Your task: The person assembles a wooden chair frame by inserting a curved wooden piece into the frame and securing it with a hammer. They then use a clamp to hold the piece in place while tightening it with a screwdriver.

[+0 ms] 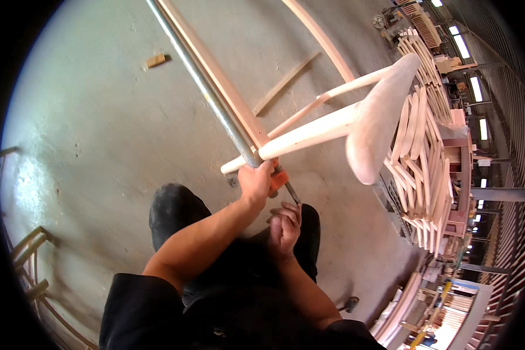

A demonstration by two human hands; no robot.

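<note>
A long metal bar clamp (pixel 207 90) lies against a pale wooden rail of a chair-like frame (pixel 315 133). My left hand (pixel 256 182) is closed round the near end of the bar, beside the clamp's orange jaw (pixel 279 177). A thin screw rod (pixel 293 193) sticks out of this jaw toward me. At the rod's end is my right hand (pixel 284 230), palm up, with its bent fingers apart. Its fingertips are close to the rod; whether they touch it is unclear. A broad, rounded wooden piece (pixel 384 119) caps the frame's right end.
A small wood block (pixel 156 60) and a loose wooden strip (pixel 287 83) lie on the concrete floor (pixel 99 146). Stacks of curved wooden parts (pixel 417 175) stand at the right. More wooden frames (pixel 32 256) are at the left edge. My knees are just below the clamp.
</note>
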